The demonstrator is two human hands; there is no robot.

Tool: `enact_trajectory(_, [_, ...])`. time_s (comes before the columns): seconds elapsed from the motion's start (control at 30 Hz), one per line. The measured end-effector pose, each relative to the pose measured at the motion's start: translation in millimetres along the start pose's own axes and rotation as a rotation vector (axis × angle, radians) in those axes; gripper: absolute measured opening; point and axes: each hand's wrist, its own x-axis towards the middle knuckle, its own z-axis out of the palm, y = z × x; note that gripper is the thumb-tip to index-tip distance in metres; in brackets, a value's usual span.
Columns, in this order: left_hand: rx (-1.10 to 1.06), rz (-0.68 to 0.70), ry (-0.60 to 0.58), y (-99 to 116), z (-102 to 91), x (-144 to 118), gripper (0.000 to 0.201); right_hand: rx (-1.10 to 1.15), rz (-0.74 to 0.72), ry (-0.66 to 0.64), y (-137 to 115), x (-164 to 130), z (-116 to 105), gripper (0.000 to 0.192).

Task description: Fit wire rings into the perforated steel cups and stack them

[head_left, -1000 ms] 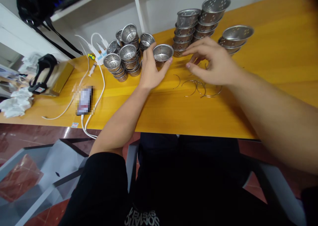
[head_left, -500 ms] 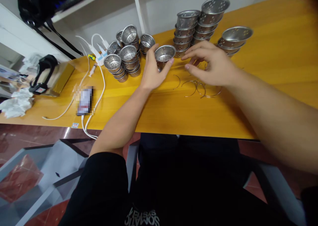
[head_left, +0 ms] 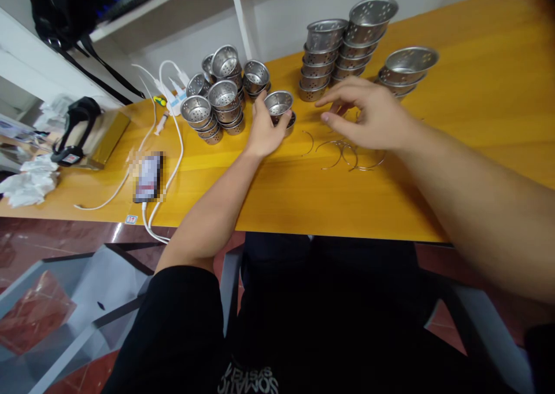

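A small perforated metal cup (head_left: 278, 101) is held by its sides between the thumb and fingers of my left hand (head_left: 264, 128). Part of a second cup (head_left: 290, 126) shows below it, partly covered by my thumb; whether the two are nested I cannot tell. My right hand (head_left: 366, 114) hovers over the table with thumb and fingers apart and nothing between them. Several thin curved metal wires (head_left: 347, 156) lie below that hand. Just beyond its fingertips stands a tall stack of perforated cups (head_left: 315, 70).
Shorter cup stacks (head_left: 224, 102) crowd the left of the yellow table (head_left: 303, 203). Another tall stack (head_left: 368, 27) and a lower one (head_left: 407, 67) stand at the right. Further left are a phone (head_left: 148, 177), white cables (head_left: 181, 134), a syringe (head_left: 161, 123) and a cardboard box (head_left: 106, 137).
My left hand has lowered the cup and shifted it slightly left, so more of the second cup shows under it. My right hand has hardly moved.
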Motion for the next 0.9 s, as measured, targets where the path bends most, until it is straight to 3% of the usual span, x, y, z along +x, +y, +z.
enact_trajectory(0.2, [0.033, 0.12, -0.025, 11, -1.7, -1, 0.107, -0.036, -0.027, 0.013, 1, -1, 1, 0.039])
enact_trajectory(0.5, [0.127, 0.107, -0.136, 23, -10.2, -8, 0.094, -0.013, -0.027, 0.019, 2, 0, 1, 0.035])
enact_trajectory(0.9, [0.115, 0.043, -0.056, -3, -11.8, 4, 0.098, -0.022, 0.025, 0.0, 1, -2, 1, 0.03])
